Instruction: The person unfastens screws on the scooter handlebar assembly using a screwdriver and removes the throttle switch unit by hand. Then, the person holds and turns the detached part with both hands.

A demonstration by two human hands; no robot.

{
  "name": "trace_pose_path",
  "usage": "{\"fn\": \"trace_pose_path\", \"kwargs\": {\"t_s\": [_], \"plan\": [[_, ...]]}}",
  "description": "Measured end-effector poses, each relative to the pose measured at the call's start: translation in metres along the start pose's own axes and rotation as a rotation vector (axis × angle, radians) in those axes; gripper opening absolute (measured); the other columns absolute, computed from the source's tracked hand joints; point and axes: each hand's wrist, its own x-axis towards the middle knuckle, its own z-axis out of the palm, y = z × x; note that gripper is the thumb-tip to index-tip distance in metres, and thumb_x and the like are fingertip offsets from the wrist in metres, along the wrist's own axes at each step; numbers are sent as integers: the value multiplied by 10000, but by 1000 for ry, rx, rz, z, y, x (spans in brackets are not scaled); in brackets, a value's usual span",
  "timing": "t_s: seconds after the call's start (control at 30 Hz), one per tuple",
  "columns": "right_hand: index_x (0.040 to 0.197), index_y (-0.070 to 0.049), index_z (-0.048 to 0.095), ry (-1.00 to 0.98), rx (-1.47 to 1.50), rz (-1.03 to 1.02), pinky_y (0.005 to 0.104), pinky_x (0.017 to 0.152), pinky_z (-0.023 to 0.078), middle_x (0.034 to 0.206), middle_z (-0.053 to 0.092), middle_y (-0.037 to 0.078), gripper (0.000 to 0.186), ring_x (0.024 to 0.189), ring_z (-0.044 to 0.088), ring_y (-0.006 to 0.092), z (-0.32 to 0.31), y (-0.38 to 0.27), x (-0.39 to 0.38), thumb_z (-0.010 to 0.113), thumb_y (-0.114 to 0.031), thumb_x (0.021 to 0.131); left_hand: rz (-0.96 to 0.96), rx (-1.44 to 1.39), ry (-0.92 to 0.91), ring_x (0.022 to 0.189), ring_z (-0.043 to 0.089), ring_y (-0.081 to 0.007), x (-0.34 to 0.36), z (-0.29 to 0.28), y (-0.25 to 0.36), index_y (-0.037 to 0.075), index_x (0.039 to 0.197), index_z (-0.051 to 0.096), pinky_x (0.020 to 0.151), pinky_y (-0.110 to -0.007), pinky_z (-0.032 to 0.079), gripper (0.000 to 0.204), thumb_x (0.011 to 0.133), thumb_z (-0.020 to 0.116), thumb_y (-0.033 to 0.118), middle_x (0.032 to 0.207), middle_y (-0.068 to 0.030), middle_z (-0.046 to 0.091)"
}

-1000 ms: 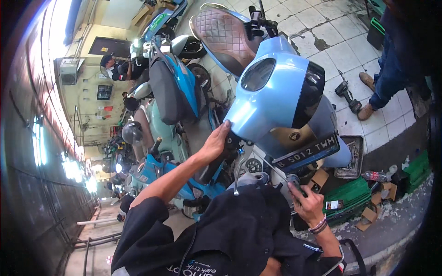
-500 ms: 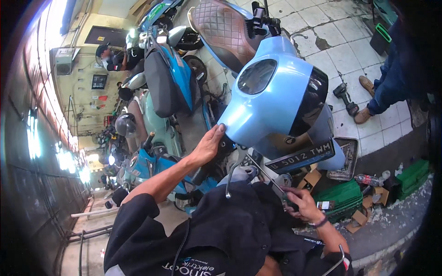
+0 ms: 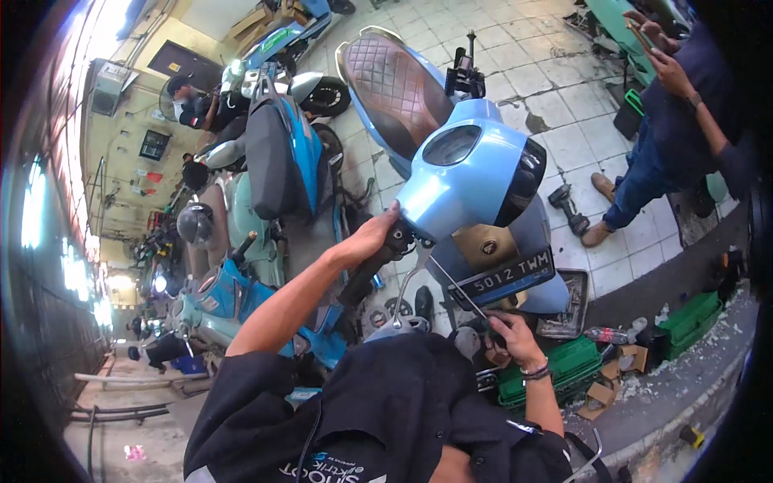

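Observation:
The light blue headlight cowl [image 3: 459, 181] of a scooter is in front of me. My left hand [image 3: 372, 235] grips its left corner, thumb on top; the fingers underneath are mostly hidden. Beside that hand are a dark handlebar grip [image 3: 364, 278] and a curved silver lever [image 3: 409, 283]. My right hand [image 3: 517, 341] is closed round the handle of a long screwdriver [image 3: 457, 286]. Its shaft slants up and left to the cowl's underside; whether the tip sits in a screw I cannot tell. A black number plate [image 3: 509, 274] is mounted on the scooter's front, below a brownish panel [image 3: 485, 244].
Right of the scooter, a cordless power tool [image 3: 568, 209] lies on the tiles near a standing person [image 3: 672, 153]. A metal tray [image 3: 573, 302], green cases [image 3: 555, 370], a plastic bottle [image 3: 605, 334] and cardboard scraps are nearby. Several scooters [image 3: 278, 157] crowd the left.
My view has shifted, showing more of the person at right. More of the brownish panel shows below the cowl. Left hand stays on the cowl, right hand on the screwdriver.

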Motion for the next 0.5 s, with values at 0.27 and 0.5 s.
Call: {"fn": "trace_pose_path", "kwargs": {"t_s": [0.27,0.5], "plan": [[1152,-16,750,259,-320,243,260,495,388,695,644,-3,450,546,492,60,-23,51,-86,762,-400,917,203,214,-52,939,609,-136,-18,-2,-2,-45,1243,654,881,-311,481,635,874,782,456,1061,-73,699],[1037,33,753,462,-207,594,360,633,523,761,703,118,566,656,655,208,-18,181,-136,771,-504,859,500,461,342,761,636,-136,-24,-2,-14,-112,1080,674,701,-303,522,472,839,806,272,871,-101,716]]}}
